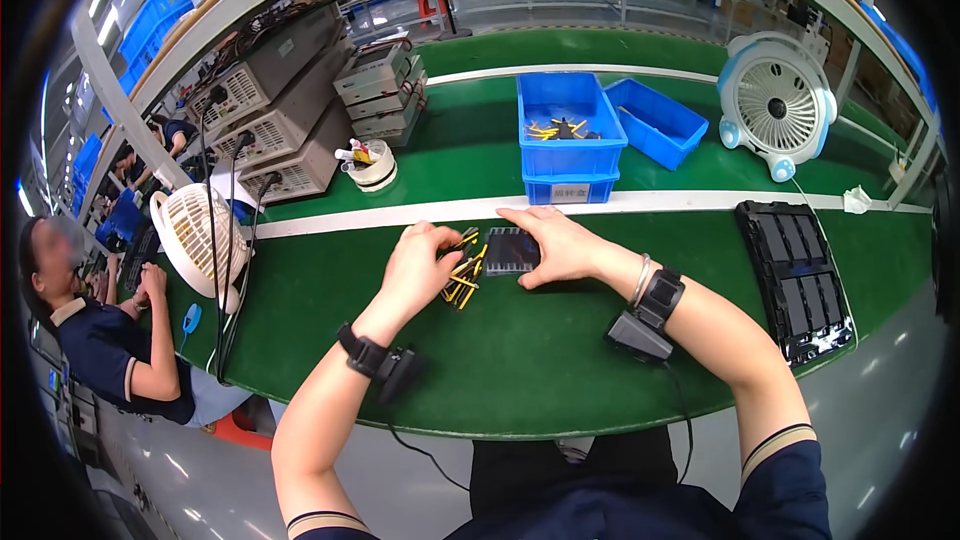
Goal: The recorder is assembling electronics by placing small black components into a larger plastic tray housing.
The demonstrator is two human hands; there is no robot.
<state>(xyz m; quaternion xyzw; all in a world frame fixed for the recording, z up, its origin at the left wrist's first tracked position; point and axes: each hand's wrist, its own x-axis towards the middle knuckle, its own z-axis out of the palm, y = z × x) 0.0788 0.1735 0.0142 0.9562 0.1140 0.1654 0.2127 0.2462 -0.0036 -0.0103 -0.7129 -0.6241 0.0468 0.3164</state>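
My left hand [412, 268] is closed in a pinch at the upper edge of a small loose pile of thin black-and-yellow strips [463, 290]. One strip seems to be between its fingertips. Right beside the pile lies a small dark rectangular tray [508, 251] with notched, see-through edges. My right hand [560, 245] grips this tray from the right, thumb on the near side and fingers on the far side. What lies inside the tray is too dark to make out. Both wrists wear black straps with small boxes and cables.
Behind my hands stand stacked blue bins [570, 155] with more strips; another blue bin [657, 125] leans beside them. A black tray [797, 280] and white-blue fan [778, 100] are at right. A white fan [203, 240], grey machines [285, 120] and a seated person [110, 350] are at left.
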